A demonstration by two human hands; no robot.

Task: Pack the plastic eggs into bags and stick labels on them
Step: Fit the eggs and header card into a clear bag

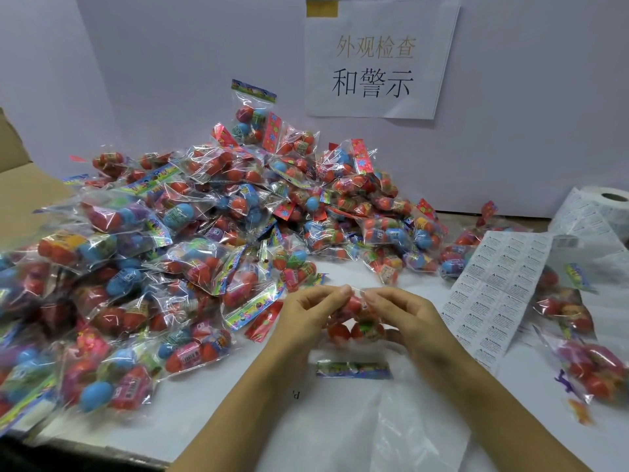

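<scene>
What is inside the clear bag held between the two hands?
The clear bag held by the left hand and right hand contains plastic eggs: red ones and a greenish one show. The fingers cover the bag's sides, so the total count stays hidden.

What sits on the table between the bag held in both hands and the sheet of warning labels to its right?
Head view: apart from the right hand gripping the bag of eggs, only bare white table separates it from the label sheet.

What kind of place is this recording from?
Probably a packing or inspection bench in a small factory: a big heap of bagged eggs, a sheet of warning labels beside a label roll, and a printed sign taped to the wall.
</scene>
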